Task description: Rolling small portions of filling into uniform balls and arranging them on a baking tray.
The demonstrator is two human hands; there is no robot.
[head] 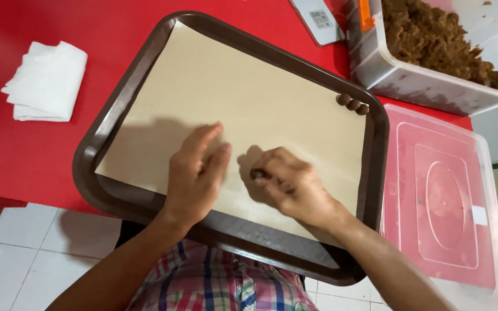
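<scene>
Dough, a small dark brown lump (257, 173), sits pinched in your right hand (292, 187) fingertips over the beige paper (243, 86) lining the brown tray (378, 150). Your left hand (194, 173) lies flat beside it, fingers together, holding nothing. Three finished balls (353, 103) wait at the tray's far right edge, near the clear tub (376, 69) of brown mix.

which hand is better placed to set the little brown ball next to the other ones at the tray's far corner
Right, probably. The right hand already pinches the brown ball and is on the side nearer the finished balls. The left hand lies flat on the paper, empty.
</scene>
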